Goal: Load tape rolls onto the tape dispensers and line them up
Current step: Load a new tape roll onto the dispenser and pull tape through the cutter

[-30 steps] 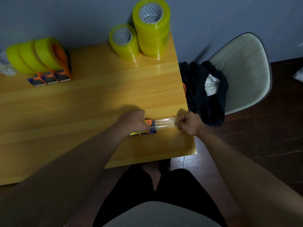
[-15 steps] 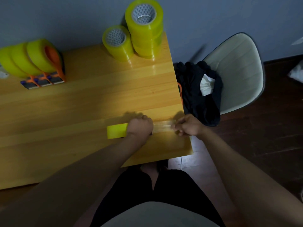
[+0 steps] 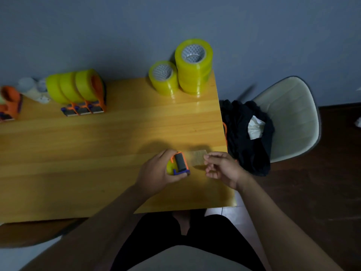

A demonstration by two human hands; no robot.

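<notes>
My left hand (image 3: 156,174) grips an orange and blue tape dispenser (image 3: 180,164) loaded with a yellow roll, tilted up so its grey roller faces me, near the table's right front. A short clear strip of tape (image 3: 198,160) lies loose just right of it. My right hand (image 3: 222,169) pinches the strip's right end with curled fingers. Three loaded dispensers (image 3: 78,92) stand in a row at the back left. Loose yellow tape rolls (image 3: 192,65) are stacked at the back right, one single roll (image 3: 163,77) beside them.
The wooden table (image 3: 97,143) ends at its right edge close to my right hand. A white chair (image 3: 293,118) with dark clothing (image 3: 244,133) stands just right of the table. Another orange dispenser (image 3: 9,102) and white items (image 3: 33,89) sit at the far left.
The left hand has turned the dispenser up so its roller shows. The tape strip, earlier stretched tight from the dispenser to the right hand, now looks separate. The view has shifted, showing more of the table's left.
</notes>
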